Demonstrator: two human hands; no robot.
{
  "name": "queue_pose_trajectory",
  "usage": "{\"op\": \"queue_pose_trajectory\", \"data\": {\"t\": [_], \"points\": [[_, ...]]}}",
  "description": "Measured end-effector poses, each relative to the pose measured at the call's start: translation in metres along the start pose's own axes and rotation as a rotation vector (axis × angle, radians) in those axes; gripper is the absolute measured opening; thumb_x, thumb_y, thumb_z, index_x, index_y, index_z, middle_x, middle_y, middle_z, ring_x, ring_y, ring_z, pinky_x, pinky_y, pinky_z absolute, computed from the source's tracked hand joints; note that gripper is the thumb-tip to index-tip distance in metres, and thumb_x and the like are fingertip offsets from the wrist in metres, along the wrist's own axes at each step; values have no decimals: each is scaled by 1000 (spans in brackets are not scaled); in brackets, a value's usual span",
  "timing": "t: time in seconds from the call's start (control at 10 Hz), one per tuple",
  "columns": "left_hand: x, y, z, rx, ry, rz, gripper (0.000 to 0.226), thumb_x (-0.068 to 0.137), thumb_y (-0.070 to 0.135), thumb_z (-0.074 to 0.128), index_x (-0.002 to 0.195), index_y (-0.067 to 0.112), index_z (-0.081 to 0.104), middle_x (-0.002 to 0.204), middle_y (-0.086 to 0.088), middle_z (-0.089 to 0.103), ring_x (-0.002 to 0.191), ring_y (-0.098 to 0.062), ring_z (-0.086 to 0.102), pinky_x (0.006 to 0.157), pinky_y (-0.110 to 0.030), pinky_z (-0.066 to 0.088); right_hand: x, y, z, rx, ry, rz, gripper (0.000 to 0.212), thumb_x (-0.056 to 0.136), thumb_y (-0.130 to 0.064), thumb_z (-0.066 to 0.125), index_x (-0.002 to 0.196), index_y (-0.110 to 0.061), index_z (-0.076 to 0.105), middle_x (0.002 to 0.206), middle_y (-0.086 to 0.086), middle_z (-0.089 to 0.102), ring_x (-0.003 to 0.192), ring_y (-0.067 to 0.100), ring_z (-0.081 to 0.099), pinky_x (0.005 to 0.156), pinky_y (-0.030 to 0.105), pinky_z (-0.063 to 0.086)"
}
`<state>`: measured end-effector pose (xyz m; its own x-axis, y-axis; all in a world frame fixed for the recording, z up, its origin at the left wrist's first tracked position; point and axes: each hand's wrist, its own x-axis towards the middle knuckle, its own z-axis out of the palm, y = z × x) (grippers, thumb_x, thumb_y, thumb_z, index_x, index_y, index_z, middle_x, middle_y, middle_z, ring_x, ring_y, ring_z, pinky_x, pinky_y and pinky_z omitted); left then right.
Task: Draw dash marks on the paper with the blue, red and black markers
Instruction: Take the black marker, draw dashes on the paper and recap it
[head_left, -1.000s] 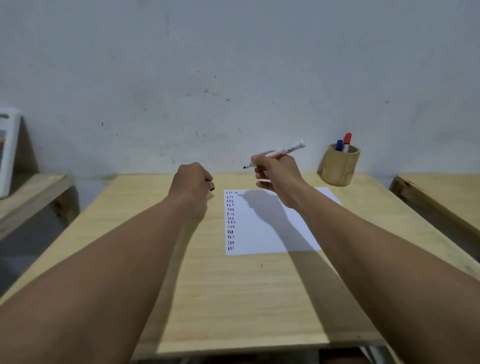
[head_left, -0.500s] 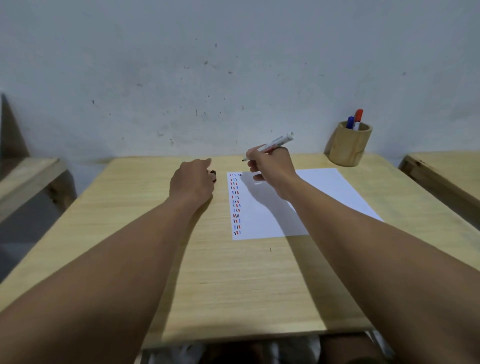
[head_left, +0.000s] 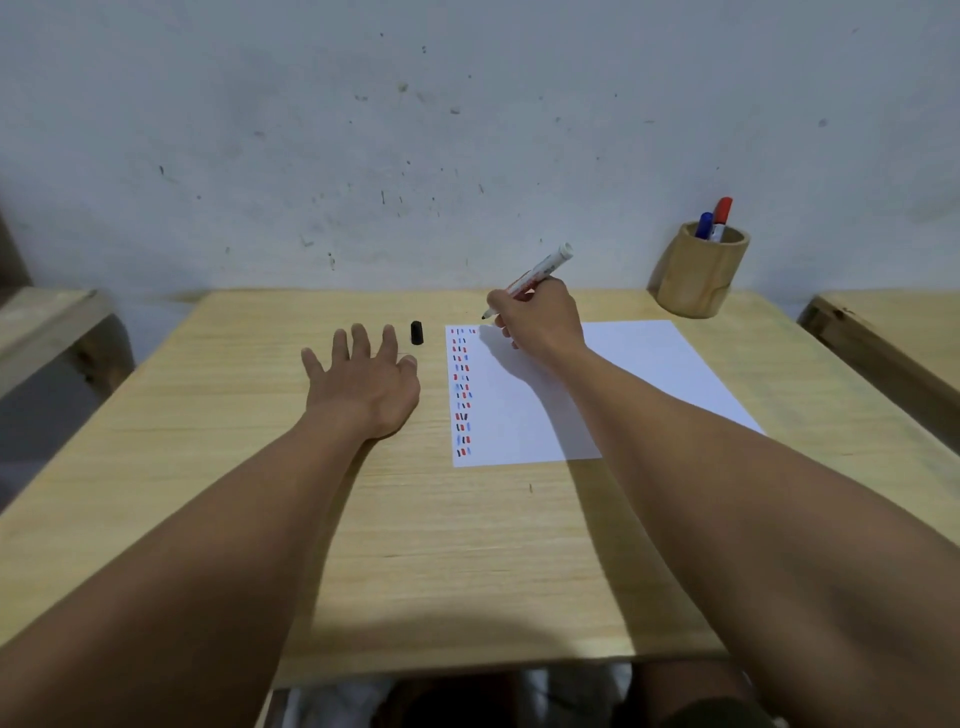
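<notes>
The right hand (head_left: 540, 325) pinches the black marker (head_left: 535, 275), tip down at the paper's (head_left: 623, 374) far left corner, just beside the column of dashes (head_left: 462, 389). Left of the paper, the black cap (head_left: 416, 332) stands on the counter (head_left: 415, 545); the left hand (head_left: 363, 384) lies flat, fingers spread, just short of it. Beyond the paper's right corner, a cup (head_left: 696, 273) holds the blue marker (head_left: 704, 224) and red marker (head_left: 722, 210). Nothing lies on the blank paper.
</notes>
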<state>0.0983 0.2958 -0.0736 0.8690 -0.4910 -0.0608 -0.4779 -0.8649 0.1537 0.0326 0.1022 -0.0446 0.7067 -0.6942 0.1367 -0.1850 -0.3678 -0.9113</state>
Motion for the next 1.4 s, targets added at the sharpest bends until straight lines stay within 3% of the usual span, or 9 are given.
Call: {"op": "queue_pose_trajectory", "data": {"t": [0.3,0.6,1.2,1.4], "points": [[0,1,0,32,-8,-12,63,101,47,8,160,27,-4,168,-7,-9,154,-27,-11,119,-59,-7,0,12,4,-56,24,15,26,83,-26,67,81,-2,75,72,2,77,77,21,74,68,34,57],[-3,3,-1,21,0,-19,63,101,47,8,160,27,-3,168,-8,-9,154,-27,-11,119,-58,-9,2,16,7,-92,4,-27,25,87,-27,69,78,-5,76,64,-5,72,60,3,64,53,19,43],[-2,2,0,24,0,-13,63,102,47,8,160,26,-4,168,-8,-9,153,-27,-12,119,-59,-9,4,17,7,-115,-13,-49,25,88,-28,70,77,-6,77,64,-6,71,61,2,65,53,17,43],[-1,2,0,28,1,-12,64,101,48,7,160,26,-4,168,-9,-9,153,-28,-12,119,-59,-9,5,17,8,-114,-8,-19,28,83,-26,69,79,1,76,73,5,76,67,14,67,56,24,46]]}}
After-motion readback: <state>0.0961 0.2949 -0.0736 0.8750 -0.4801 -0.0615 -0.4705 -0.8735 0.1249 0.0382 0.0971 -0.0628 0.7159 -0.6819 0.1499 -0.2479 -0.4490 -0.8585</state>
